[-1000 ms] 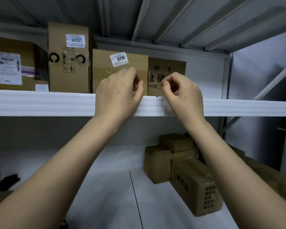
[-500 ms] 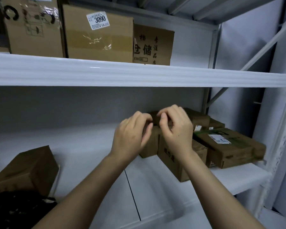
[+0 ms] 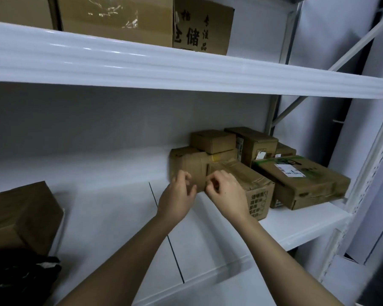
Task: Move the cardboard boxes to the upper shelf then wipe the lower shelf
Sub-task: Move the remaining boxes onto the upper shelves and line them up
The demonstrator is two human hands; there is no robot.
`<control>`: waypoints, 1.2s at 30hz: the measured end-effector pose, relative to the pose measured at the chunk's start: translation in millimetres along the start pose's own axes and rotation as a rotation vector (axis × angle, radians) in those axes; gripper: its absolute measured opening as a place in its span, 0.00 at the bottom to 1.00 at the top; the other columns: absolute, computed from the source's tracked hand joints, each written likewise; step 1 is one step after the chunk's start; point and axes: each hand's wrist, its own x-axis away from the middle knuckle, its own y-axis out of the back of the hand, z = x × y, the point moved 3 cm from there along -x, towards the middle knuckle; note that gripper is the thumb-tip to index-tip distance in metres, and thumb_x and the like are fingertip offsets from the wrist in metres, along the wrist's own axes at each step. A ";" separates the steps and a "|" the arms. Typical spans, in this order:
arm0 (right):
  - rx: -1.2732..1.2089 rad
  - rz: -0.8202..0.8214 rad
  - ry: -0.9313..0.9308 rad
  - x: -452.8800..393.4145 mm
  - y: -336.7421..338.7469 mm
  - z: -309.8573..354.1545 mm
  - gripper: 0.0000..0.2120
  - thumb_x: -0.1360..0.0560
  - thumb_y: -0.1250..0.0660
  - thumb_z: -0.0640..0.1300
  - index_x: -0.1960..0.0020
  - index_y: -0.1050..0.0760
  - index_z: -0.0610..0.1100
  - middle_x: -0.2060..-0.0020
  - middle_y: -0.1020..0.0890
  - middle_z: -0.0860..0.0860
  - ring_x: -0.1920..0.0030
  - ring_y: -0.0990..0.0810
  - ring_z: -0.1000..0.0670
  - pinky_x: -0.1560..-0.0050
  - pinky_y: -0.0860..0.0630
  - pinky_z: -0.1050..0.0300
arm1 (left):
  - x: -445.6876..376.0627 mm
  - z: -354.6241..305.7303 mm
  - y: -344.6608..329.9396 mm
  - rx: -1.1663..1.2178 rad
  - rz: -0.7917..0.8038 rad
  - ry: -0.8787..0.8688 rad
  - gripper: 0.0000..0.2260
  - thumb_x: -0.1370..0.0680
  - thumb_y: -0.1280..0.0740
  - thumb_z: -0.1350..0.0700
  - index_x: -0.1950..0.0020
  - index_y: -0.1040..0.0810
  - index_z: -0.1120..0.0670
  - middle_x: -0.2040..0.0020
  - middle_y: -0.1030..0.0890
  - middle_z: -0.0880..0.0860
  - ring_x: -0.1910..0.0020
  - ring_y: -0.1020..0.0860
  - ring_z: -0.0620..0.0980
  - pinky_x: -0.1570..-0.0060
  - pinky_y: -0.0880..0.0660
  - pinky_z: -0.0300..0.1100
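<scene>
Several taped brown cardboard boxes (image 3: 241, 171), lower shelf (image 3: 119, 217).

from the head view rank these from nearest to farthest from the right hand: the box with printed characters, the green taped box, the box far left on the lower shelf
1. Box with printed characters, directly under the right hand.
2. Green taped box, to its right.
3. Far-left box, across the lower shelf.

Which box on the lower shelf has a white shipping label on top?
The flat box with green tape, farthest right in the pile; the other tops show none.
</scene>
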 end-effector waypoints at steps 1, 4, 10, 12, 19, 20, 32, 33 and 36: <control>0.029 0.054 -0.012 -5.3 -4.7 -8.2 0.09 0.23 0.40 0.48 0.48 0.24 0.47 0.52 0.23 0.53 0.49 0.26 0.52 0.59 0.31 0.62 | -5.7 2.0 -7.9 0.046 0.073 0.092 0.14 0.22 0.36 0.51 0.38 0.32 0.53 0.42 0.25 0.52 0.49 0.24 0.49 0.54 0.25 0.42; 0.144 0.243 -0.076 -21.5 -16.5 -34.2 0.18 0.22 0.42 0.54 0.36 0.29 0.47 0.40 0.26 0.49 0.38 0.29 0.47 0.39 0.30 0.49 | -21.6 1.8 -30.4 0.116 0.272 0.295 0.27 0.22 0.37 0.47 0.27 0.41 0.55 0.31 0.32 0.56 0.36 0.29 0.55 0.46 0.30 0.42; 0.203 0.266 -0.237 -53.4 -13.6 -107.5 0.26 0.21 0.45 0.60 0.30 0.34 0.44 0.32 0.30 0.45 0.32 0.33 0.44 0.33 0.36 0.45 | -44.7 -21.6 -69.7 0.276 0.447 0.524 0.33 0.22 0.38 0.44 0.23 0.49 0.56 0.27 0.37 0.56 0.30 0.35 0.56 0.43 0.35 0.42; 0.226 0.294 -0.268 -62.1 -11.4 -130.4 0.27 0.22 0.45 0.61 0.29 0.35 0.45 0.32 0.31 0.45 0.31 0.34 0.44 0.32 0.37 0.44 | -49.9 -32.0 -83.3 0.294 0.469 0.555 0.30 0.21 0.39 0.44 0.24 0.44 0.56 0.28 0.35 0.56 0.31 0.34 0.55 0.45 0.36 0.42; 0.222 0.497 -0.364 -83.0 -13.6 -200.5 0.32 0.23 0.44 0.63 0.24 0.45 0.48 0.27 0.38 0.44 0.27 0.40 0.41 0.30 0.39 0.43 | -75.4 -63.6 -143.7 0.463 0.429 0.681 0.27 0.20 0.41 0.43 0.25 0.38 0.55 0.29 0.32 0.55 0.32 0.32 0.54 0.37 0.33 0.44; 0.205 0.521 -0.362 -84.9 -14.6 -206.8 0.33 0.22 0.44 0.63 0.24 0.46 0.48 0.27 0.39 0.43 0.27 0.40 0.40 0.32 0.37 0.44 | -77.6 -65.8 -151.3 0.475 0.410 0.723 0.29 0.21 0.40 0.42 0.24 0.41 0.55 0.29 0.33 0.56 0.32 0.32 0.55 0.39 0.33 0.44; -0.179 0.745 -0.469 -89.4 -25.6 -226.1 0.36 0.25 0.36 0.59 0.25 0.44 0.43 0.35 0.27 0.45 0.37 0.26 0.43 0.39 0.28 0.50 | -74.5 -62.7 -187.0 0.756 0.196 0.911 0.33 0.26 0.31 0.49 0.26 0.42 0.54 0.36 0.26 0.56 0.47 0.24 0.52 0.61 0.26 0.40; -0.196 0.759 -0.476 -88.5 -24.7 -225.4 0.34 0.26 0.36 0.60 0.27 0.39 0.42 0.36 0.26 0.45 0.38 0.25 0.44 0.38 0.28 0.50 | -72.6 -62.8 -184.7 0.753 0.195 0.911 0.31 0.25 0.32 0.50 0.26 0.41 0.55 0.37 0.25 0.57 0.46 0.23 0.53 0.63 0.26 0.39; -0.308 0.788 -0.515 -84.2 -22.2 -220.5 0.25 0.25 0.36 0.57 0.35 0.28 0.42 0.44 0.21 0.45 0.44 0.22 0.45 0.38 0.26 0.48 | -67.9 -57.4 -171.5 0.723 0.222 0.881 0.21 0.23 0.34 0.53 0.31 0.33 0.55 0.49 0.20 0.55 0.55 0.20 0.50 0.72 0.25 0.36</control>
